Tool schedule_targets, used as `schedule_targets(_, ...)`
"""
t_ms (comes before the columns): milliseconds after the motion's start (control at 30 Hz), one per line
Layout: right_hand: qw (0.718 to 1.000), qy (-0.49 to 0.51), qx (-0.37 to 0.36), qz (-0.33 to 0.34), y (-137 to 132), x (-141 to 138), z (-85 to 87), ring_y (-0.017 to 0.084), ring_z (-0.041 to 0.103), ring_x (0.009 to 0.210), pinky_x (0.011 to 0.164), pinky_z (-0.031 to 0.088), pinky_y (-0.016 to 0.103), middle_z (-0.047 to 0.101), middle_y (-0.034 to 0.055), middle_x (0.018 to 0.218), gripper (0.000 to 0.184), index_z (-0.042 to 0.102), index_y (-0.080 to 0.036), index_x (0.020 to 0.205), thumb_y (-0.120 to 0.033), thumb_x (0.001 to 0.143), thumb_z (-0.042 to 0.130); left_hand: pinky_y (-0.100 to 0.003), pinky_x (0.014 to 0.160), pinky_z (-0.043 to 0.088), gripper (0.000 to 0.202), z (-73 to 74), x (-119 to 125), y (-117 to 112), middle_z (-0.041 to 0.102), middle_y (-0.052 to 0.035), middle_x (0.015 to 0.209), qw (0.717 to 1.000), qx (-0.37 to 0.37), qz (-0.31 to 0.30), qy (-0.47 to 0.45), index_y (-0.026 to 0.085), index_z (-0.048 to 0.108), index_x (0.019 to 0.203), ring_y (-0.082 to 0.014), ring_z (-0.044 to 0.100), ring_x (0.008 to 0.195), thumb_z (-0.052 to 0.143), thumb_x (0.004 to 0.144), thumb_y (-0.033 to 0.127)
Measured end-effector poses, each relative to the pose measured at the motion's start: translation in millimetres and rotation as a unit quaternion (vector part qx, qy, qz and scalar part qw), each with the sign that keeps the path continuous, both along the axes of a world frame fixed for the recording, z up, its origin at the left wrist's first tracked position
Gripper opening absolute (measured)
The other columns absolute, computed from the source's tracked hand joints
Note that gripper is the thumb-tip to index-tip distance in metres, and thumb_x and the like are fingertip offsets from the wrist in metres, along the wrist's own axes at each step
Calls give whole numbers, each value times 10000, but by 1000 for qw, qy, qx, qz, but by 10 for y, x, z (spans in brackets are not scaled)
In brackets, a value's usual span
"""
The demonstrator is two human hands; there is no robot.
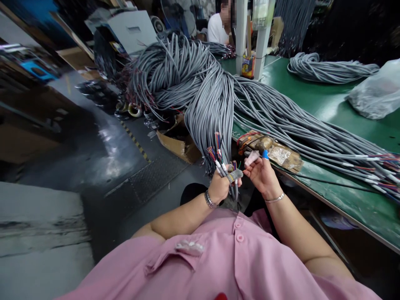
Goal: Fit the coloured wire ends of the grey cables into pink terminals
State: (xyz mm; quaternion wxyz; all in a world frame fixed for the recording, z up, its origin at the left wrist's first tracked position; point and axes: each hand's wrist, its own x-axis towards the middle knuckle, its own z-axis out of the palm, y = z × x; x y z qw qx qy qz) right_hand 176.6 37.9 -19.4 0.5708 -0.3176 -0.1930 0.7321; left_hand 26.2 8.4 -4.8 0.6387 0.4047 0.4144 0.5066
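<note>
My left hand (pixel 219 186) is closed around several grey cables (pixel 233 188). Fanned-out coloured wires (pixel 218 143) show at their stripped ends, above white sleeves. A grey covering (pixel 235 175) wraps one of its fingers. Just to the right, my right hand (pixel 265 178) is turned palm up, with its thumb apart from the fingers and nothing visible in it. Blue tape (pixel 265 154) covers the thumb tip, and a pale pink wrap (pixel 251 158) is on a finger. A thin green wire end (pixel 240 165) stands between the hands.
A large heap of grey cables (pixel 209 89) hangs over the edge of the green table (pixel 328 102). Beside my right hand lies a wooden block (pixel 286 157) with clear tape. Behind are a cable coil (pixel 331 70), a plastic bag (pixel 378 91) and a seated person (pixel 217 29). A torn carton (pixel 179 143) stands below.
</note>
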Motion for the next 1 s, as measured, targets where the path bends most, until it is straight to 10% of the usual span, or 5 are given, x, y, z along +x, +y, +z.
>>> schedule_targets(433,994,-84,-2,-67,2,-36,-4,91,530,546,511,461,215,614,-25,625,357,640,-191,743,-513,687,782,-227,457,360,326,46,166,85,606,-2,518,997,-18,65,-29,155,554,618,-112,566,475,778,660,387)
schedule_targets(733,997,-45,1,-66,-22,-36,7,129,640,723,621,518,235,746,34,887,314,710,-196,862,-457,704,786,-223,442,339,315,-39,161,89,607,-11,518,999,9,34,19,152,569,600,-108,558,465,743,702,394)
schedule_targets(1000,998,-25,-11,-50,-35,-27,-81,124,637,680,596,536,235,711,14,804,420,673,-198,831,-605,727,702,-220,435,363,340,-20,111,53,602,4,503,1000,-6,19,7,155,536,608,-111,558,444,766,676,395)
